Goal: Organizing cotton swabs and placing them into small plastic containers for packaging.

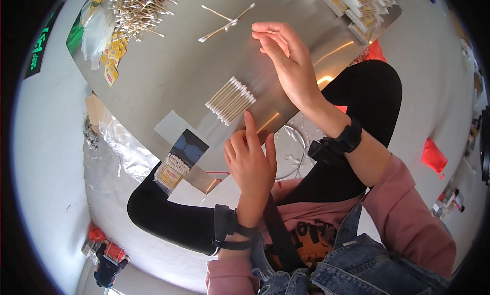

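Observation:
A neat row of cotton swabs [230, 101] lies side by side on the metal table. My left hand [250, 157] is just in front of it, index finger stretched out with its tip at the row's near right end; whether it touches is unclear. That hand's thumb stands apart and it holds nothing. My right hand [288, 65] is raised beyond and to the right of the row, fingers loosely bent and thumb apart, with nothing visible between them. To its left, a few loose swabs [231, 23] lie crossed on the table.
A heap of loose swabs [138, 11] covers the far left, beside clear plastic bags [96, 32] and yellow printed cards [113, 55]. Packed swab bundles [360, 9] are stacked at far right. One filled swab packet [172, 171] sits at the near left edge, next to a dark-blue-patterned piece [190, 148].

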Demonstrator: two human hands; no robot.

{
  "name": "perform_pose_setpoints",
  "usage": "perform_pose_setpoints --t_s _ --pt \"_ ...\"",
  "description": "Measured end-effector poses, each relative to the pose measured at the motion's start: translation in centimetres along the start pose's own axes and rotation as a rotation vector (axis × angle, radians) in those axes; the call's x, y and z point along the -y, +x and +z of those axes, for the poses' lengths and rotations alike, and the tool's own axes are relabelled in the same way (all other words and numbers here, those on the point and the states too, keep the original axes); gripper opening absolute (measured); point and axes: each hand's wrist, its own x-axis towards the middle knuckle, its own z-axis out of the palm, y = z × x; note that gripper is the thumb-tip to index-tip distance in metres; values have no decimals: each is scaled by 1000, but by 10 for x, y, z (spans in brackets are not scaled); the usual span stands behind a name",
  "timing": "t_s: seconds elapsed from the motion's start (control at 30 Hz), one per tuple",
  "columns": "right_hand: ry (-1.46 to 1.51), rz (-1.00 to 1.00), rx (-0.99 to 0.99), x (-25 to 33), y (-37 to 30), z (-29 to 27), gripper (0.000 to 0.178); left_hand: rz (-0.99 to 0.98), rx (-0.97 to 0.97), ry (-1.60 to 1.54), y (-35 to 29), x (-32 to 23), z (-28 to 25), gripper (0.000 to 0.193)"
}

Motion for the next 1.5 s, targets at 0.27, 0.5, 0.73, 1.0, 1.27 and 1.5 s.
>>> perform_pose_setpoints --t_s 0.27,0.5,0.73,1.0,1.27,1.5 --pt "21 15 -11 0 1 1 27 35 -17 -64 -2 4 0 59" --pt "28 -1 -18 -2 1 1 28 14 11 -153 1 7 -2 59" --pt "24 3 -37 -2 2 3 25 116 -220 106 32 17 -7 81" --pt "-27 -38 -24 -3 2 8 23 55 -21 75 53 17 -4 93" --pt "-410 -242 105 -6 -8 17 31 -47 -258 -409 20 26 -13 68" --pt "-1047 -517 317 -20 -23 52 50 -268 -531 -925 9 35 -18 54"
